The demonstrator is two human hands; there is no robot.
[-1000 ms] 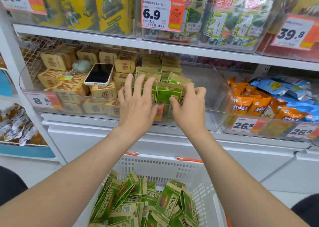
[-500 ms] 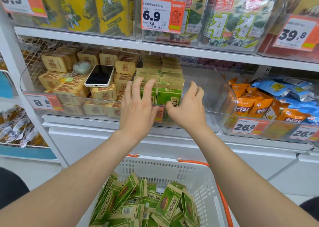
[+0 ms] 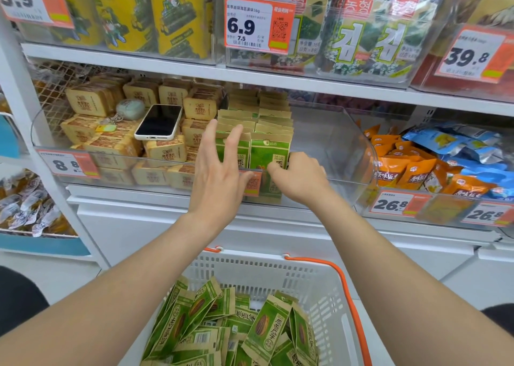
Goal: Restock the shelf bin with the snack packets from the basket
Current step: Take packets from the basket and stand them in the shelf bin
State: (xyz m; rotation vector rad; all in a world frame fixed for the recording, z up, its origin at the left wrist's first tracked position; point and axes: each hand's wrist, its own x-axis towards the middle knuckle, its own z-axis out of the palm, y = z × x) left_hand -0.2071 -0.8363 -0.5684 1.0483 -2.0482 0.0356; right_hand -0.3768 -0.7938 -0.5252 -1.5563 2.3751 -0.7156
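Green and tan snack packets (image 3: 268,157) stand in two rows at the left side of a clear shelf bin (image 3: 333,148). My left hand (image 3: 219,171) is spread flat with straight fingers against the front left packets. My right hand (image 3: 301,176) has its fingers curled round the right edge of the front right packet, at the bin's front lip. Below, a white basket (image 3: 328,287) with orange handles holds several loose green packets (image 3: 236,329).
A white phone (image 3: 159,122) lies on tan boxed snacks (image 3: 116,143) in the bin to the left. Orange and blue bags (image 3: 434,162) fill the bin on the right. The right half of the clear bin shows no packets. Seaweed packs and price tags sit above.
Both hands have dropped lower toward the bin's front lip. My right hand's fingers have curled in around the front right packet. The packet rows look squared up.
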